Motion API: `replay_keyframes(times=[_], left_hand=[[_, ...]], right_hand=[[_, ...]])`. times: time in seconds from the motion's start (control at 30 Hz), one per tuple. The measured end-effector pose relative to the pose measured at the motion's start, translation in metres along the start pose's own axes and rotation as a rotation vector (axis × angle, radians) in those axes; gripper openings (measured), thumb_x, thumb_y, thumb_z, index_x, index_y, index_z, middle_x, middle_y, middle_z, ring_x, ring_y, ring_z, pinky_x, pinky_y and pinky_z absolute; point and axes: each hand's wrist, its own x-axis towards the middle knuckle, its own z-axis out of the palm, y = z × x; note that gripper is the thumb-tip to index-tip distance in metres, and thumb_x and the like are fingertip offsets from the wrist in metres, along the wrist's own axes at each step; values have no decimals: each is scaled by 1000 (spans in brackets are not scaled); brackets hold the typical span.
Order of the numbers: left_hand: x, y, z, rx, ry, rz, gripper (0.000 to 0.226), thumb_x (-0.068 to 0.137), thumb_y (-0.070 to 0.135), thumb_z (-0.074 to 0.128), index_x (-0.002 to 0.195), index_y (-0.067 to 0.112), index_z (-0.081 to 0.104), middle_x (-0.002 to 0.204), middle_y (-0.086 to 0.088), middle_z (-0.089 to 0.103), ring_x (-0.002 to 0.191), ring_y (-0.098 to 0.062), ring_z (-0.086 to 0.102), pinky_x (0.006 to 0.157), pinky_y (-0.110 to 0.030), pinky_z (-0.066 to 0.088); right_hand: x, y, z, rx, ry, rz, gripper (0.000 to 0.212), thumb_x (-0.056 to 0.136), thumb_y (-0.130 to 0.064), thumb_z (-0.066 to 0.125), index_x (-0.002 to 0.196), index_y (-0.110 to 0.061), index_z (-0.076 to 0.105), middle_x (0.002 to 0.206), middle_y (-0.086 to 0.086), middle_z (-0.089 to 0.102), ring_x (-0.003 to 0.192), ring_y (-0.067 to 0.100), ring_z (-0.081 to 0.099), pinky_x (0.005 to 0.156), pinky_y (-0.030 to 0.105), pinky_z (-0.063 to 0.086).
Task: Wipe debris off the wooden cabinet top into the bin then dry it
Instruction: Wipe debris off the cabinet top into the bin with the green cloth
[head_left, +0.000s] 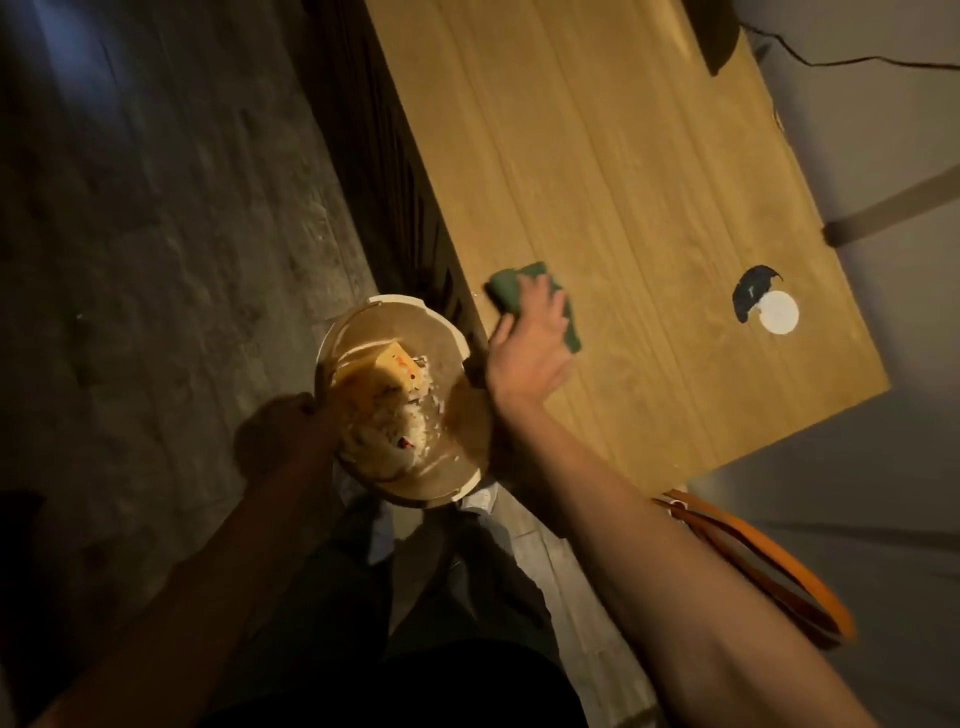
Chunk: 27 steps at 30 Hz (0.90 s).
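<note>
The wooden cabinet top (623, 208) runs from the top middle to the right. My right hand (530, 343) presses a folded green cloth (511, 288) flat on the top near its front edge. Just below that edge my left hand (283, 423) grips the rim of a round pale bin (452, 338), held beside the cabinet. Yellow packaging and white crumbs lie inside the bin.
A white round cap (778, 312) sits next to a dark cable hole on the cabinet top at the right. A black cable (810, 57) trails at the top right. An orange strap (769, 561) hangs at the lower right. Dark floor stretches left.
</note>
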Motion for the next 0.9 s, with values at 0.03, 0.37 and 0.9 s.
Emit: replay_keyframes(times=[0.03, 0.37, 0.9], left_hand=[[3, 3, -6, 31, -18, 15, 60, 69, 75, 52, 70, 16, 64, 78, -12, 70, 78, -37, 67, 82, -53, 57], [27, 17, -52, -1, -3, 104, 22, 94, 25, 60, 89, 6, 69, 81, -11, 66, 79, -28, 61, 72, -34, 44], [49, 9, -131, -241, 73, -12, 37, 87, 25, 64, 55, 18, 47, 39, 9, 46, 48, -17, 43, 50, -24, 35]], right_hand=[[-17, -18, 7, -5, -41, -105, 51, 90, -18, 71, 135, -36, 55, 147, 0, 53, 123, 28, 62, 77, 46, 63], [-108, -49, 31, 217, -497, -324, 47, 99, -15, 58, 142, -33, 54, 149, -5, 57, 129, 24, 60, 104, 45, 53], [-105, -100, 3, 410, -395, -128, 36, 104, -21, 56, 139, -31, 59, 122, -18, 66, 109, -3, 57, 102, 25, 47]])
